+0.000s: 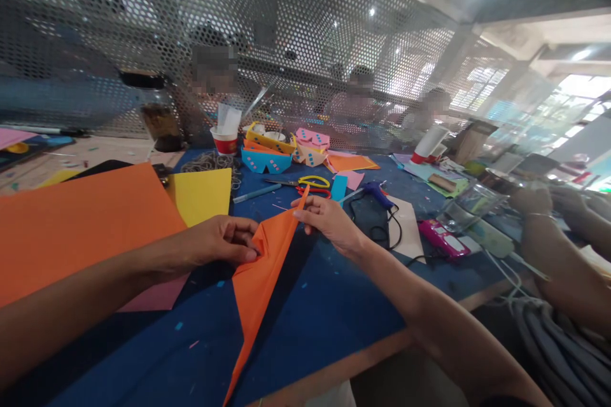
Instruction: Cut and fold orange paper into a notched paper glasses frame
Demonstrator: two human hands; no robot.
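A folded sheet of orange paper (267, 273) is held up over the blue table, its long narrow strip running down toward the table's front edge. My left hand (233, 238) pinches the paper at its left side, near a small opened fold. Closed on the paper's upper right edge, just below the pointed tip, is my right hand (322, 219). Scissors (312, 182) with yellow handles lie just beyond the paper, with a red-handled pair beside them. A light blue pen (258, 193) rests to their left.
Large orange sheets (86, 222) and a yellow sheet (205, 194) lie at left. Paper glasses (267, 159) stand at the back near a paper cup (224, 140). A blue glue gun (379, 194) with a cord lies at right, near a glass jar (470, 206) and another person's arm (558, 254).
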